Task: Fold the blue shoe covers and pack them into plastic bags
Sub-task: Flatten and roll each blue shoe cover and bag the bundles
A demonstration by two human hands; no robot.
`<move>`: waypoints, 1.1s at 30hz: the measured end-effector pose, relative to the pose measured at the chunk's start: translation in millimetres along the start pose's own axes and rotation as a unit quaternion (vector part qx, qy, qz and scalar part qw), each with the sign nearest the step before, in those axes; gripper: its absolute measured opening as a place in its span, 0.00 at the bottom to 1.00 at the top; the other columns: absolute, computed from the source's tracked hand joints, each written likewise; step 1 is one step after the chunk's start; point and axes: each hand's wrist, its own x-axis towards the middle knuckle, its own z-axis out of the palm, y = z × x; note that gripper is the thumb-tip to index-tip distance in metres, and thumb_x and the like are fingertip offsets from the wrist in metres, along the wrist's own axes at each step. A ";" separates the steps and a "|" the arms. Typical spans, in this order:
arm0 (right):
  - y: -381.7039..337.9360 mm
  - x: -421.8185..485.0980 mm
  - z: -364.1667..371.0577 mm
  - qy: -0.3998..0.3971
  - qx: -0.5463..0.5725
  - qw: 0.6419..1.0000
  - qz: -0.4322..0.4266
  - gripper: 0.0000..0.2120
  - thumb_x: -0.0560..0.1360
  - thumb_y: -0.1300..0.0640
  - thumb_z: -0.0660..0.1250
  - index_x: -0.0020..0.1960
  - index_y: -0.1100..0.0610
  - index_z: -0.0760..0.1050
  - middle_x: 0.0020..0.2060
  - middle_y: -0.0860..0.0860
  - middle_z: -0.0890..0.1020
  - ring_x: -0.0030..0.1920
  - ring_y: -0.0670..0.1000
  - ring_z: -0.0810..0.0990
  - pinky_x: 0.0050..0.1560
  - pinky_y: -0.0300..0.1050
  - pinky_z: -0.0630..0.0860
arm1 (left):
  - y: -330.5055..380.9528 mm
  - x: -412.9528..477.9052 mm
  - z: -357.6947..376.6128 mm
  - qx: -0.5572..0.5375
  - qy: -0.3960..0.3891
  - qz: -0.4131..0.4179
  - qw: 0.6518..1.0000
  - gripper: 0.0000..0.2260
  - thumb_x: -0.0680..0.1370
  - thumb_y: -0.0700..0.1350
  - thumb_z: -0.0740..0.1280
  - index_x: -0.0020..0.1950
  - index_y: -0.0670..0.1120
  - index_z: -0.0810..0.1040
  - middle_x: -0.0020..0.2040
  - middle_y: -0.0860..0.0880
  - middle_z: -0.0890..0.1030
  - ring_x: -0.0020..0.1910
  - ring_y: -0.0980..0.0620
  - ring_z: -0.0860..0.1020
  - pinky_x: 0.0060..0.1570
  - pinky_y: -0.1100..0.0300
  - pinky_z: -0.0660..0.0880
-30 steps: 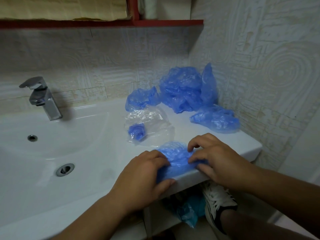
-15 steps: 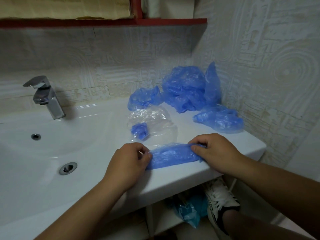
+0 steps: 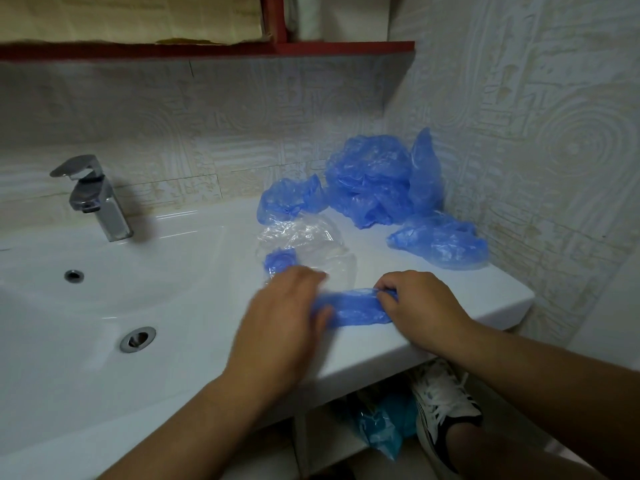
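Folding step, lower centre: left hand [image 3: 287,317] and right hand [image 3: 419,310] pinch the shoe cover [image 3: 356,308] ends; next move is likely a tighter fold for the plastic bag [image 3: 311,247].

The right hand [image 3: 420,308] pinches one end of a blue shoe cover [image 3: 356,306] on the sink [image 3: 485,308]; the blurred left hand [image 3: 284,310] holds the other.

On the counter [image 3: 485,306] right of the basin [image 3: 138,289], I have a shoe cover [image 3: 356,308] between my left hand [image 3: 284,317] and right hand [image 3: 422,306]; just behind it lies the plastic bag [image 3: 311,244] with a folded cover [image 3: 280,259] in it, the pile of covers [image 3: 374,181] farther back in the corner
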 end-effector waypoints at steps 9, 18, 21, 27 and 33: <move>7.6 0.0 -1.4 0.068 -0.089 0.994 -0.010 0.16 0.81 0.56 0.61 0.67 0.49 0.75 0.59 0.52 0.78 0.58 0.54 0.77 0.59 0.49 0.74 | 11.7 -6.5 13.2 0.094 -0.312 0.046 0.944 0.37 0.77 0.70 0.46 0.81 0.54 0.40 0.80 0.57 0.39 0.79 0.55 0.40 0.78 0.49 0.42; 7.6 -41.9 -7.3 -0.202 -0.162 0.942 -0.215 0.38 0.76 0.30 0.40 0.78 0.46 0.31 0.77 0.40 0.33 0.75 0.39 0.29 0.77 0.45 0.32 | 7.9 -6.9 10.4 0.048 -0.327 0.034 0.943 0.44 0.69 0.77 0.42 0.79 0.57 0.37 0.79 0.60 0.39 0.79 0.58 0.39 0.78 0.52 0.40; 12.5 -38.9 -6.5 -0.198 -0.176 0.943 -0.202 0.38 0.75 0.28 0.40 0.78 0.43 0.32 0.77 0.40 0.32 0.75 0.40 0.30 0.75 0.45 0.31 | -0.7 -8.4 4.6 0.073 -0.337 0.028 0.938 0.46 0.68 0.77 0.39 0.80 0.56 0.38 0.79 0.60 0.38 0.78 0.59 0.38 0.78 0.56 0.39; 14.4 -39.4 -5.4 -0.207 -0.163 0.945 -0.194 0.38 0.75 0.28 0.42 0.78 0.40 0.32 0.77 0.40 0.33 0.76 0.42 0.32 0.77 0.50 0.34 | -9.8 -18.2 -4.2 0.092 -0.325 -0.008 0.941 0.45 0.66 0.76 0.36 0.80 0.56 0.38 0.79 0.60 0.37 0.78 0.60 0.38 0.76 0.59 0.37; -8.0 -36.8 -16.1 -0.174 -0.149 0.960 -0.162 0.38 0.74 0.29 0.38 0.80 0.43 0.43 0.79 0.42 0.42 0.78 0.43 0.37 0.77 0.53 0.34 | -11.8 -21.4 -3.6 0.098 -0.316 -0.025 0.943 0.45 0.67 0.77 0.36 0.80 0.57 0.38 0.79 0.60 0.38 0.78 0.58 0.38 0.76 0.58 0.37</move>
